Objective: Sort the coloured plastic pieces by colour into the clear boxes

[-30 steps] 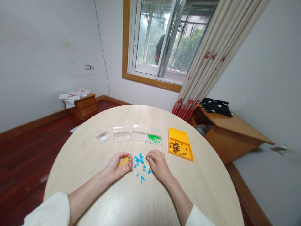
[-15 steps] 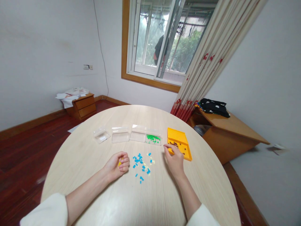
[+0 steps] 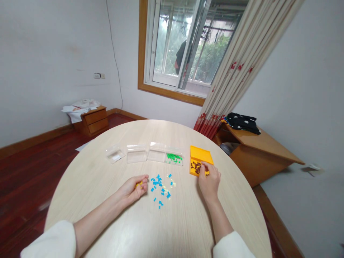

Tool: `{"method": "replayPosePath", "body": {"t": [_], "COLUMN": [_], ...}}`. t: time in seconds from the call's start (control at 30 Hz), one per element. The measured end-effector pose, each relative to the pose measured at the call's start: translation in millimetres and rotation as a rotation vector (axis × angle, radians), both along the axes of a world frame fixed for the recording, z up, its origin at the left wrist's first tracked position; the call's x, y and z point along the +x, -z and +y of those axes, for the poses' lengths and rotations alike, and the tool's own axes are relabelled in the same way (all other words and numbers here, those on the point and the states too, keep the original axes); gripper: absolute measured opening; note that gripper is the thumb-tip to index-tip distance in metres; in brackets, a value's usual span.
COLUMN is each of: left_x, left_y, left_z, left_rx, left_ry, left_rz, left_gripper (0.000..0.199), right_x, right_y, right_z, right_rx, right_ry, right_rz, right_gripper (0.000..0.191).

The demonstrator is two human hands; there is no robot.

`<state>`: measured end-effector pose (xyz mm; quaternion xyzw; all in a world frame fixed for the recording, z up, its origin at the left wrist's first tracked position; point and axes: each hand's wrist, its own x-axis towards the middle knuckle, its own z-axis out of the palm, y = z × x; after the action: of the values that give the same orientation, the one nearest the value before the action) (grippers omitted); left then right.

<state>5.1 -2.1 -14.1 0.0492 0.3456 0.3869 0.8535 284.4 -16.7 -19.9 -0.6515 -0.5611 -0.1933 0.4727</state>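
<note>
My left hand (image 3: 136, 188) is held above the table with its fingers curled round small yellow pieces (image 3: 139, 184). Just to its right, small blue pieces (image 3: 157, 182) lie loose, mixed with pale yellow ones (image 3: 167, 191). My right hand (image 3: 210, 180) reaches over the open yellow box (image 3: 201, 154), fingertips pinched low among the dark brown pieces (image 3: 195, 167). Whatever those fingertips hold is hidden. Left of that box, a clear plastic case (image 3: 180, 163) contains green pieces (image 3: 174, 157).
More clear cases (image 3: 136, 156) stand in a row along the far side of the round table (image 3: 161, 236), the leftmost case (image 3: 115, 154) with a white label. Beyond the table are a small drawer cabinet (image 3: 94, 121) and a wooden desk (image 3: 268, 157) with dark cloth on it.
My right hand has moved right, from the yellow box's left edge to over its inside, uncovering more brown pieces. The fingers of my left hand have loosened a little round the yellow pieces.
</note>
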Motion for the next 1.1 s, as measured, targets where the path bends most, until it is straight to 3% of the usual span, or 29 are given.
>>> {"method": "replayPosePath", "body": {"t": [0.13,0.27,0.37,0.47,0.73,0.93,1.1], "left_x": [-1,-2,-3,-5,-10,-26,-50], "left_y": [3.8,2.9,1.9,1.1,-3.7,-11.1,-21.5], "left_z": [0,1,2,4,8,16,28], "left_rx": [0.027,0.027,0.020,-0.004,-0.056,-0.007,0.078], "left_ry": [-0.014,-0.021,-0.024,-0.041,-0.057,-0.099,-0.236], "left_rz": [0.026,-0.017,-0.043,-0.065,-0.069,-0.141,-0.148], "left_gripper": [0.029,0.060,0.071,0.063,0.017,0.032,0.033], "right_x": [-36,-75,-89,-90,-84,-86,-85], "right_y": [-2.8,1.1,6.3,11.0,16.4,15.2,16.1], "right_z": [-7,-16,-18,-16,-15,-16,-15], "right_rx": [0.010,-0.149,-0.248,-0.268,-0.296,-0.326,-0.326], "right_ry": [-0.181,-0.466,-0.586,-0.590,-0.521,-0.508,-0.524], "right_rz": [-0.019,0.007,0.036,0.075,0.123,0.130,0.136], "right_gripper": [0.020,0.018,0.019,0.019,0.021,0.023,0.023]}}
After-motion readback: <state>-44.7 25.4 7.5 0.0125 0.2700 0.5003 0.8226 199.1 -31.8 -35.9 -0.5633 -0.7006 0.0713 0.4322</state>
